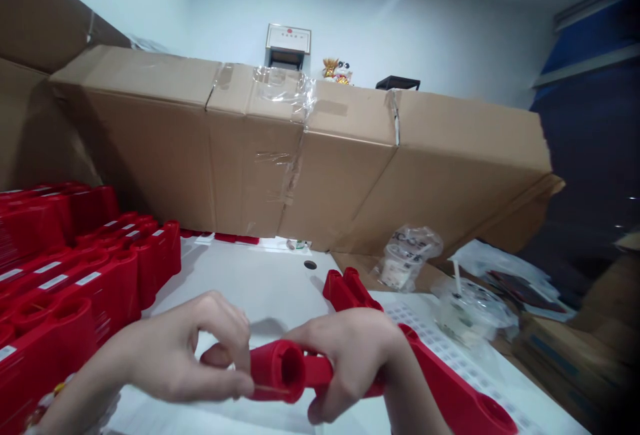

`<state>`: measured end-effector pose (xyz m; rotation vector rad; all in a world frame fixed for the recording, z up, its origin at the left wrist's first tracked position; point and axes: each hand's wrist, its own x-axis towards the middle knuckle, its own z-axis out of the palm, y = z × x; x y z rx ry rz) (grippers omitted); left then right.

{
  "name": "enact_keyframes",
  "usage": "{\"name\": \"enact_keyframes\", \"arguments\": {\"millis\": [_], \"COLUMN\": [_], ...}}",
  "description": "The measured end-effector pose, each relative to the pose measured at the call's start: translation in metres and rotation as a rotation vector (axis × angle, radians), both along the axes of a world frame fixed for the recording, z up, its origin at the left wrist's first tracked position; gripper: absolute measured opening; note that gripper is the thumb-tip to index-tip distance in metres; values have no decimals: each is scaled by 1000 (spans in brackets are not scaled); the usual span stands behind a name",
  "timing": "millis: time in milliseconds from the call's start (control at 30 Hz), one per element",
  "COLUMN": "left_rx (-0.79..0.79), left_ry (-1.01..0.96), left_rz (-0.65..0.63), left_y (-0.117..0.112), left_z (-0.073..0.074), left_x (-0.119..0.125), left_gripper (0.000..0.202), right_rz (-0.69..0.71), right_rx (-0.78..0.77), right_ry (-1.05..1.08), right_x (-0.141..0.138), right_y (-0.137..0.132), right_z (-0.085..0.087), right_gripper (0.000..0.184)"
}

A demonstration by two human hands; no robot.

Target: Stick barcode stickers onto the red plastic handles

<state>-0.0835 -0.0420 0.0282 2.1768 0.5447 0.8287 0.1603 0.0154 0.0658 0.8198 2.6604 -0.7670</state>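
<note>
My right hand (350, 361) is wrapped round a red plastic part (285, 369) with a round open socket at its end, held low over the white table (260, 281). My left hand (185, 355) is closed beside the socket, its thumb and finger pinching a thin stick-like thing at the socket's rim. A second long red part (450, 388) lies under my right wrist and runs toward the lower right.
Several red parts (75, 268) with white labels are stacked at the left. A wall of taped cardboard boxes (300, 155) stands behind the table. A bagged cup (405, 258), a lidded plastic cup with straw (470, 305) and a label sheet (440, 338) lie at the right.
</note>
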Motion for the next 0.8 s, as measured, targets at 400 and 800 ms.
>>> {"name": "enact_keyframes", "arguments": {"millis": [400, 800], "left_rx": [101, -38], "left_ry": [5, 185], "left_rz": [89, 106], "left_y": [7, 7], "left_z": [-5, -1], "left_x": [19, 10], "left_gripper": [21, 16], "right_rz": [112, -35], "right_rx": [-316, -361], "right_ry": [-28, -17], "right_x": [15, 2], "right_y": [56, 50], "right_z": [-23, -29], "right_gripper": [29, 23]}}
